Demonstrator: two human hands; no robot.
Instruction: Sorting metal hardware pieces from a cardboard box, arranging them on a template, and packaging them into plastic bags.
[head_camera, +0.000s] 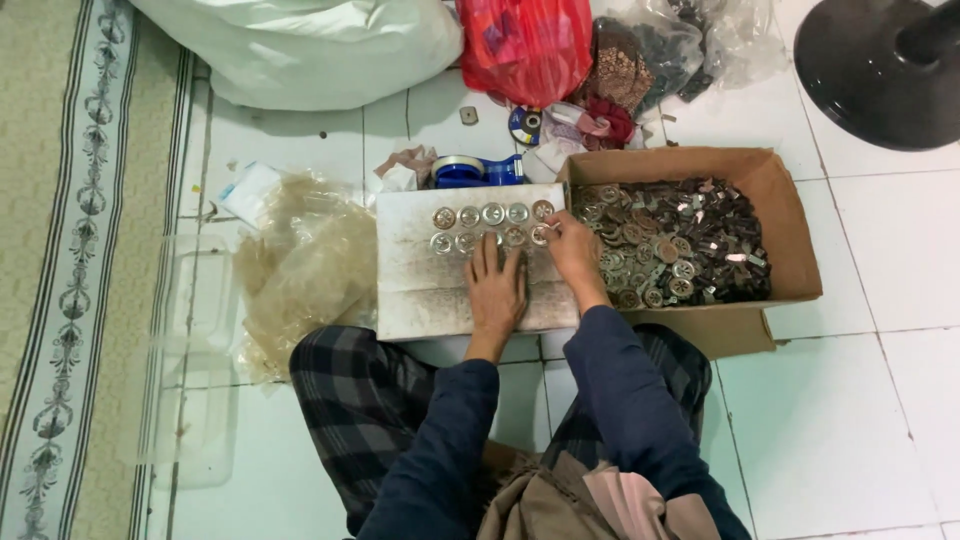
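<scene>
**Inspector:** White tiled floor (880, 400); a patterned rug (70, 300) along the left edge. The person sits on the floor, legs apart, with a white board (430, 290) lying flat on the tiles in front.

**Clerk:** What is on the board?

**Inspector:** Two rows of round buttons (490, 226) along its far edge, the rows running left to right. The left hand (497, 290) lies flat on the board, fingers spread forward, tips just short of the near row. It holds nothing.

**Clerk:** The right?

**Inspector:** The right hand (572, 250) is at the right end of the rows, fingers pinched narrow on what looks like one button; too small to confirm. It is the nearer hand to the supply.

**Clerk:** The supply being?

**Inspector:** An open cardboard box (790, 240), touching the board's right side, filled with loose buttons.

**Clerk:** Surroundings?

**Inspector:** A blue tape dispenser (475, 170) just beyond the board, a red bag (525, 45) and a white sack (310, 45) further off, crumpled clear plastic (300, 270) left of the board, a dark round stand base (880, 70) top right
</scene>
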